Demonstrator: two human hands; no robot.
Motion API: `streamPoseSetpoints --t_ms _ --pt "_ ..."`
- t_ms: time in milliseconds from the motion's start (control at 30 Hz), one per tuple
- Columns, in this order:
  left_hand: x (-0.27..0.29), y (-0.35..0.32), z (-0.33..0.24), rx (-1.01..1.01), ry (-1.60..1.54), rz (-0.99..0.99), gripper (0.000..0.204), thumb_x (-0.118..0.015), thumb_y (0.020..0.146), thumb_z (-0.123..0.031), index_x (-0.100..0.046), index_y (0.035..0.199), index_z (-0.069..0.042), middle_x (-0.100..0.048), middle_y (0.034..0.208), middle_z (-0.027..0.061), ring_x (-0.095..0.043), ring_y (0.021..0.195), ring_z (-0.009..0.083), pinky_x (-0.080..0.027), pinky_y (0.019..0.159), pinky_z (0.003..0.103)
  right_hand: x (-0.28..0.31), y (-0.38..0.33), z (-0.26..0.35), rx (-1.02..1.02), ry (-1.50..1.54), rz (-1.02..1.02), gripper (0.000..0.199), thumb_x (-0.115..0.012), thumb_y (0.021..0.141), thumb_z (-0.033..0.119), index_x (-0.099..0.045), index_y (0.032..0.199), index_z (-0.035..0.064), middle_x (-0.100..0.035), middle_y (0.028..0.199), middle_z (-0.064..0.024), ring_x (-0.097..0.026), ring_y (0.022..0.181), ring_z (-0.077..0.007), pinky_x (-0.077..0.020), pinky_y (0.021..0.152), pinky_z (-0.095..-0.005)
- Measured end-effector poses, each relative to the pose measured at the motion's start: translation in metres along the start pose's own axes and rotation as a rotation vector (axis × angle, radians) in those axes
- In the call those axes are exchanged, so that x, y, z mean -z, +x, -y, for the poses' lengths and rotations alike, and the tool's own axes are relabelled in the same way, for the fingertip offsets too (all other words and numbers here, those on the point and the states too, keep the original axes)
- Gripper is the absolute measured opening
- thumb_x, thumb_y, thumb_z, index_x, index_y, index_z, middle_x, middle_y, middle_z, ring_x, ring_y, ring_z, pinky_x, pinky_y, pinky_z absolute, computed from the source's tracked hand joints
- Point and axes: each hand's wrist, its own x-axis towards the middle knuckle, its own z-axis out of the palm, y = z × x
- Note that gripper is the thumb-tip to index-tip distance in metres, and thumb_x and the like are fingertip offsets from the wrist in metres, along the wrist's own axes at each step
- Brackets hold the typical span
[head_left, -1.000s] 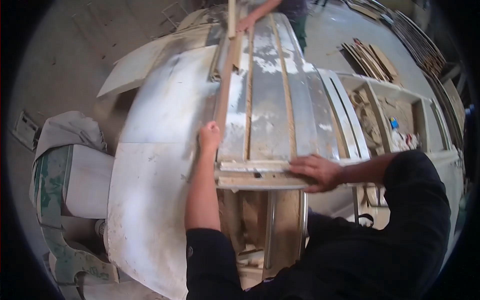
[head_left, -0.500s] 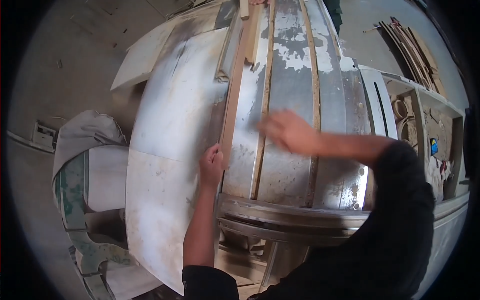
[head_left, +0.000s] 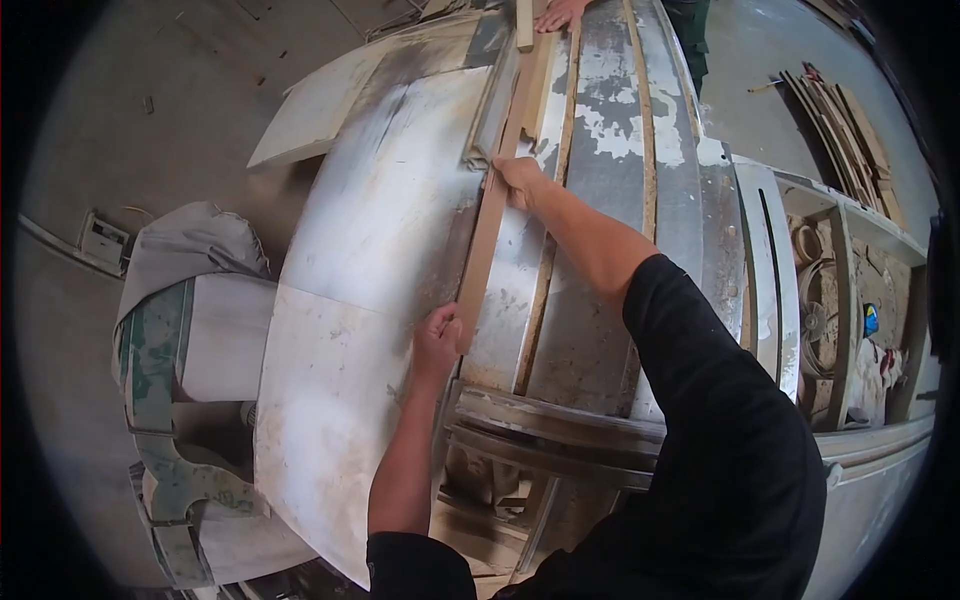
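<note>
A long, narrow brown wooden strip (head_left: 487,235) lies lengthwise on the worn metal machine table (head_left: 590,240). Near its close end, my left hand (head_left: 437,338) has its fingers curled and pinched on the strip's left edge. Farther along, my right hand (head_left: 518,182) is closed over the same strip, the fingertips partly hidden on its far side. Just left of my right hand is the end of a grey metal fence (head_left: 490,115) that runs along the strip. A lighter board (head_left: 540,90) lies to the strip's right at the far end.
Another person's hand (head_left: 563,15) rests at the table's far end, beside a pale wood stick (head_left: 524,25). Long boards (head_left: 845,140) lie on the floor at far right. An open frame (head_left: 840,300) at right holds coiled items. A green machine part (head_left: 160,350) stands left.
My right hand has swung left and away from me, from above the bare metal onto the wooden strip. My left hand stays at the strip's near end. The whole view has shifted slightly.
</note>
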Motion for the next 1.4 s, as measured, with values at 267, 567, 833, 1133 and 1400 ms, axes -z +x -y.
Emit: streamPoseSetpoints --t_ms 267,567,833,1133,1400 --pt "0.03 -0.008 0.008 -0.106 0.132 -0.035 0.031 -0.058 0.093 -0.018 -0.061 0.119 -0.001 -0.061 0.087 -0.0027 -0.053 0.075 0.005 -0.046 0.064 0.022 -0.031 -0.026 -0.014 -0.141 0.147 0.187 0.024 -0.05 0.097 0.019 -0.054 0.102 -0.0045 -0.069 0.079 -0.016 -0.067 0.059 -0.0269 -0.0525 0.04 -0.0325" --pt "0.037 -0.038 -0.038 0.149 0.006 -0.065 0.029 -0.059 0.092 -0.016 -0.062 0.12 -0.006 -0.061 0.085 -0.0047 -0.051 0.068 0.0023 -0.044 0.049 0.02 -0.039 -0.052 -0.023 -0.152 0.271 0.146 0.024 -0.034 0.103 0.018 -0.048 0.098 -0.0004 -0.063 0.088 -0.0175 -0.066 0.075 -0.0301 -0.0587 0.071 -0.0478" --pt "0.055 -0.059 -0.056 0.217 -0.193 0.035 0.033 -0.059 0.094 -0.017 -0.058 0.124 -0.003 -0.057 0.077 -0.0049 -0.043 0.052 0.0025 -0.034 0.042 0.018 -0.049 -0.077 -0.015 -0.194 0.296 0.089 0.022 -0.036 0.102 0.016 -0.048 0.102 -0.0021 -0.061 0.092 -0.0198 -0.066 0.079 -0.0332 -0.0592 0.073 -0.0483" --pt "0.057 -0.058 -0.055 0.261 -0.101 -0.003 0.032 -0.057 0.095 -0.014 -0.058 0.124 -0.001 -0.053 0.071 -0.0055 -0.041 0.052 0.0029 -0.032 0.043 0.019 -0.046 -0.066 -0.028 -0.16 0.254 0.083 0.018 -0.036 0.1 0.012 -0.048 0.099 -0.0021 -0.062 0.085 -0.02 -0.066 0.073 -0.0335 -0.0593 0.069 -0.05" --pt "0.066 -0.074 -0.049 0.307 -0.149 -0.035 0.037 -0.058 0.095 -0.013 -0.056 0.13 -0.003 -0.056 0.077 -0.0057 -0.044 0.057 0.0027 -0.034 0.047 0.018 -0.051 -0.083 -0.046 -0.197 0.35 0.032 0.012 -0.043 0.095 0.004 -0.049 0.091 -0.005 -0.06 0.075 -0.0217 -0.065 0.061 -0.035 -0.059 0.052 -0.0505"
